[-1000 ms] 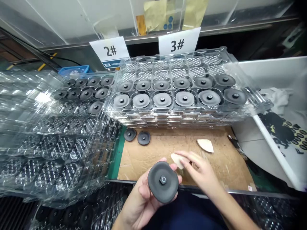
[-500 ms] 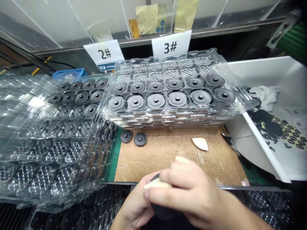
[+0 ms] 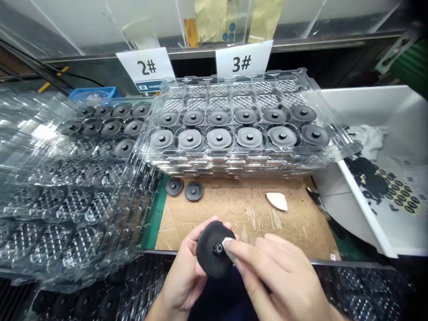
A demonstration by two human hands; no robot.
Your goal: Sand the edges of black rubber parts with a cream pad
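A black rounded disc (image 3: 209, 254) with a small raised stud at its centre is tilted toward me, gripped at its edge by my left hand (image 3: 187, 263). My right hand (image 3: 281, 267) pinches a small white pad (image 3: 229, 244), whose tip touches the disc face beside the stud. Most of that pad is hidden by the fingers. On the cardboard sheet (image 3: 234, 209) beyond my hands lie two similar black discs, a left one (image 3: 174, 186) and a right one (image 3: 194, 191). A cream wedge-shaped pad (image 3: 277, 201) rests farther right on the cardboard.
Stacked clear trays (image 3: 234, 154) hold rows of black discs at the back. More clear trays (image 3: 67, 200) fill the left side. A white bin (image 3: 368, 209) with black parts stands at right. Paper signs marked 2# (image 3: 147, 67) and 3# (image 3: 242, 62) hang behind.
The disc has turned so its studded face shows toward me. My right hand has shifted right and down, bringing the pad from the disc's top edge to beside the stud.
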